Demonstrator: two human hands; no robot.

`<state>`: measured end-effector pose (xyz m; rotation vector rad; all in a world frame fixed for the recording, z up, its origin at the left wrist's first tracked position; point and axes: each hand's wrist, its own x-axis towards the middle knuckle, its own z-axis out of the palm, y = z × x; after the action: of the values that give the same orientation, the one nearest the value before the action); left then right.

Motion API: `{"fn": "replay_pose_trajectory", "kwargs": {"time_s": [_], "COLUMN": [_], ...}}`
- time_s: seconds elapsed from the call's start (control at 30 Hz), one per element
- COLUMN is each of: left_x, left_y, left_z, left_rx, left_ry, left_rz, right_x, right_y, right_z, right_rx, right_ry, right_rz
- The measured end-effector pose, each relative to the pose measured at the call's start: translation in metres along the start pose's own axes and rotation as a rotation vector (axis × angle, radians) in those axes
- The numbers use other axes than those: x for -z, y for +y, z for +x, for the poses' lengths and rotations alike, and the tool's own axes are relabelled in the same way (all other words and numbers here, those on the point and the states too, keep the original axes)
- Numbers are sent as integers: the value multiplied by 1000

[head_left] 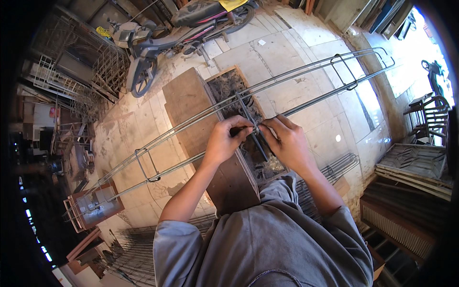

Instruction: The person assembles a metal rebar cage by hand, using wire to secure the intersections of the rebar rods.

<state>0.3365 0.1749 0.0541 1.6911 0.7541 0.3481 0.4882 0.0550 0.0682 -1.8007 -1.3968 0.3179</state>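
A long, narrow steel rebar cage (pixel 315 101) stretches in front of me from lower left to upper right. Square wire stirrups cross its rods at intervals. At the stirrup (pixel 246 111) near the middle, my left hand (pixel 225 137) and my right hand (pixel 289 142) meet on the near rod. Thumb and fingers of each are pinched together there, almost touching. Whatever small piece sits between the fingertips is too hidden to name. A dark straight bar (pixel 258 146) slants down from that joint, between the hands. Under the cage lies a wooden box (pixel 189 98).
A wood-edged tray of dark debris (pixel 224 82) adjoins the box. A motorbike (pixel 205 26) is parked beyond. Bundled bent rods (pixel 342 165) lie at right, near stacked wooden panels (pixel 413 160) and a chair (pixel 432 112). A glass-topped frame (pixel 98 205) is under the cage's left end.
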Motion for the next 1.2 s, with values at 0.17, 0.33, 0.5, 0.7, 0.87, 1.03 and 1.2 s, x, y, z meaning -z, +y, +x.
{"fn": "replay_pose_trajectory", "kwargs": {"time_s": [0.17, 0.33, 0.5, 0.7, 0.87, 1.03, 1.2], "left_x": [-8, -5, 0, -3, -2, -4, -8], "left_y": [-14, -8, -1, 4, -3, 1, 0], "left_z": [3, 1, 5, 3, 5, 5, 2], "left_rx": [-210, -145, -197, -192, -209, -253, -227], "left_ry": [90, 64, 9, 65, 71, 49, 101], "left_rz": [70, 76, 213, 201, 226, 241, 262], "right_x": [5, 12, 18, 24, 14, 5, 12], "right_y": [2, 2, 10, 12, 10, 39, 34], "right_z": [16, 29, 37, 46, 61, 72, 87], "right_rx": [90, 165, 182, 177, 154, 170, 151], "right_ry": [-40, -158, -213, -240, -224, -179, -354], "right_rz": [-31, -47, -35, -130, -397, -358, -409]}}
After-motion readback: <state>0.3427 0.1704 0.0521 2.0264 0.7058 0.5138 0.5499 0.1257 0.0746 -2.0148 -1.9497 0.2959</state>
